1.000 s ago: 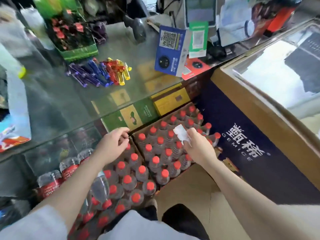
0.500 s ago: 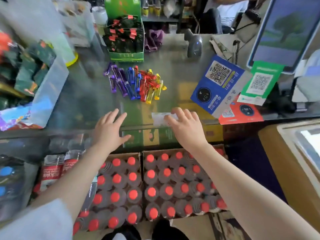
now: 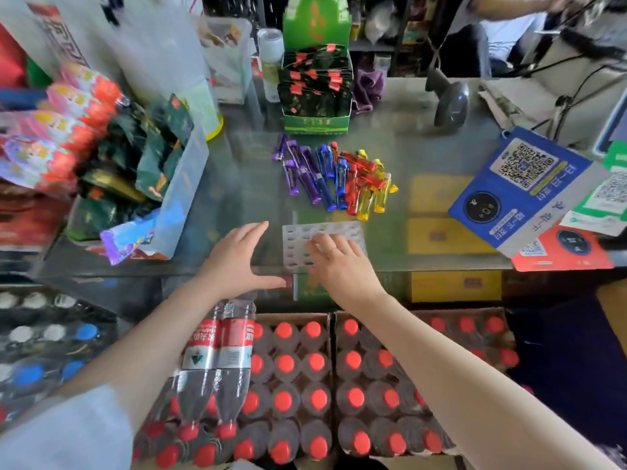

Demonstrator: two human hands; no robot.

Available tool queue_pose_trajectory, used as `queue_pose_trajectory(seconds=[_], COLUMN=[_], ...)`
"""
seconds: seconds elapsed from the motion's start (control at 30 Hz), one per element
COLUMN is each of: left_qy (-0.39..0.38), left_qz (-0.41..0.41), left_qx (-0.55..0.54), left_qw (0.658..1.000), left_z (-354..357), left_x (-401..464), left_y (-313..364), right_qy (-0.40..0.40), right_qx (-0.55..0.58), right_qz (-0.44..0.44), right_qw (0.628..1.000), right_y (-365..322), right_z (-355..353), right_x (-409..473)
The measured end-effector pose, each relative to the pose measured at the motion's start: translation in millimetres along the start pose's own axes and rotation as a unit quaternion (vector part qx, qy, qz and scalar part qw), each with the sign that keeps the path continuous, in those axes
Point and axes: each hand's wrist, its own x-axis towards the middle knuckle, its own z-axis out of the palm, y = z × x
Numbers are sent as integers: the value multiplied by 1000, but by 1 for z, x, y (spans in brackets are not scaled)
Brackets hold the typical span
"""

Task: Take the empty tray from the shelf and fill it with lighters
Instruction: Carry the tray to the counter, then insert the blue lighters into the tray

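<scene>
Bare glass counter lies open between the lighters and the blue QR-code stand. A green display box blocks the far side, a snack bin crowds the left, and a barcode scanner stands far right.

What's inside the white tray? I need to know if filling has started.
The tray shows only empty slots; the right hand covers its near right part, so slots there are unseen.

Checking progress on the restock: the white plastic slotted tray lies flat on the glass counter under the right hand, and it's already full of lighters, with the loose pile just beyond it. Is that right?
Not quite. The white plastic slotted tray is empty; its visible slots hold nothing. As the head view shows, it lies flat on the glass counter under the right hand, and the loose pile of purple, blue, red and yellow lighters sits just beyond it.
</scene>
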Motion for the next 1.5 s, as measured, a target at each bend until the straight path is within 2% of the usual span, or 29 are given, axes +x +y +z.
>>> queue_pose_trajectory(seconds=[0.1, 0.2, 0.3, 0.37, 0.47, 0.6, 0.73, 0.87, 1.0, 1.1, 1.2, 1.27, 1.33, 1.5], left_qy=[1, -6, -4, -9, -4, -4, 8, 2, 12, 7, 14, 19, 23, 7], left_qz=[10, 26, 54, 66, 85, 99, 100, 105, 103, 106, 121, 132, 138, 127], left_qx=[12, 23, 45, 49, 42, 13, -23, -47, -61, -63, -71, -67, -58, -57], left_qw=[1000, 999, 998, 997, 996, 995, 995, 993, 993, 992, 990, 989, 989, 990], left_z=[-9, -11, -7, -3, 1, 3, 5, 6, 3, 3, 5, 5, 6, 5], left_x=[5, 16, 29, 36, 46, 52, 49, 41, 37, 38, 38, 38, 38, 40], left_y=[-22, -26, -19, -14, -6, -7, -13, -21, -22, -23, -26, -27, -28, -28], right_qy=[-21, 6, 80, 75, 36, 9, -63, -50, -85, -49, 1, -30, -59, -47], right_qx=[64, 127, 242, 267, 242, 205, 153, 156, 238, 341, 494, 545, 547, 492], right_qz=[17, 35, 200, 314, 366, 376, 389, 398, 411, 391, 340, 307, 288, 270], right_qw=[998, 991, 946, 908, 898, 904, 906, 903, 876, 853, 800, 779, 784, 826], right_y=[-9, -3, 18, 37, 54, 61, 59, 60, 67, 65, 43, 23, 8, -5], right_z=[-3, -13, -24, -23, -15, -10, -9, 4, 3, -11, -31, -36, -32, -19], right_x=[13, 23, 46, 65, 86, 108, 125, 134, 136, 127, 99, 82, 74, 82])
